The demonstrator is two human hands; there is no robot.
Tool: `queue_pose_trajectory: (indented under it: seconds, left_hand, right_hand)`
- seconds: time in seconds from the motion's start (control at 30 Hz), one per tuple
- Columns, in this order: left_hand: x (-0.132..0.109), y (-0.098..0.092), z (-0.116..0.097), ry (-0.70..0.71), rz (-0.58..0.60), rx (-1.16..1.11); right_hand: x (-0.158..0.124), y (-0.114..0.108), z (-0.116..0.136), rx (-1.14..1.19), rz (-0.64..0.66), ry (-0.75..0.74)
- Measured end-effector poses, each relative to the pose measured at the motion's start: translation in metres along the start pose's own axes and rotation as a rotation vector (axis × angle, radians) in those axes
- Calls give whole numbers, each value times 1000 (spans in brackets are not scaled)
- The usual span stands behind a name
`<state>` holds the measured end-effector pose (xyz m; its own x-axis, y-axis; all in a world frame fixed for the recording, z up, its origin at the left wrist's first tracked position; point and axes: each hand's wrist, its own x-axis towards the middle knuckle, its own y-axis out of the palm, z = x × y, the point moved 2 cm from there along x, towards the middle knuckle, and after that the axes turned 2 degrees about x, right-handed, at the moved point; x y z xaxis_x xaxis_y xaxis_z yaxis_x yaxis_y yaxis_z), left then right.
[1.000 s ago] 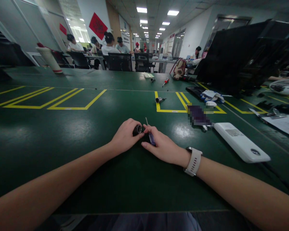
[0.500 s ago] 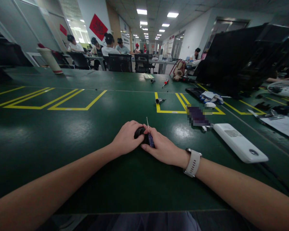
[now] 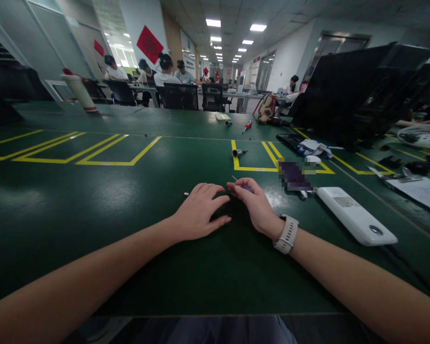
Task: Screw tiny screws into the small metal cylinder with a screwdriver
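My left hand [image 3: 200, 212] lies flat on the green table [image 3: 93, 210] with its fingers spread, palm down. The small black cylinder it held before does not show; it may be under the palm. A tiny metal pin [image 3: 186, 194] lies just left of its fingertips. My right hand [image 3: 255, 203], with a white watch on the wrist, is closed round a small purple-handled screwdriver [image 3: 246, 188], whose thin tip pokes out to the left near my left fingertips.
A white oblong device [image 3: 354, 217] and a blurred purple item [image 3: 294, 174] lie to the right. A metal socket [image 3: 238, 153], a red-handled screwdriver [image 3: 246, 125], gloves [image 3: 313, 145] and a big black screen [image 3: 344, 91] lie farther back. People sit at far tables.
My left hand has let go of the black cylinder and flattened onto the table. My right hand has moved slightly away and right, tipping the screwdriver from upright to nearly level.
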<state>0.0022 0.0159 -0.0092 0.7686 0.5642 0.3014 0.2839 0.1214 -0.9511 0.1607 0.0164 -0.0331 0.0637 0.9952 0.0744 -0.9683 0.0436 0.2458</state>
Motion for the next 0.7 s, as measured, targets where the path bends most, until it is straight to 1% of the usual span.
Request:
queue_pose_trajectory:
  seconds: [0.1,0.2,0.43,0.6,0.7]
  left_hand:
    - [4,0,-6,50,63,53]
    - [7,1,-9,68,112,84]
    - [22,3,-2,83,165,203]
    - [34,3,6,79,159,218]
    - [36,4,15,39,135,213]
  right_hand:
    - [1,-1,4,118,-77,30]
    - [2,-1,6,142,-107,31]
    - [3,-4,2,112,-99,23]
    - [4,-7,2,75,-68,23]
    - [6,-9,0,37,-45,19]
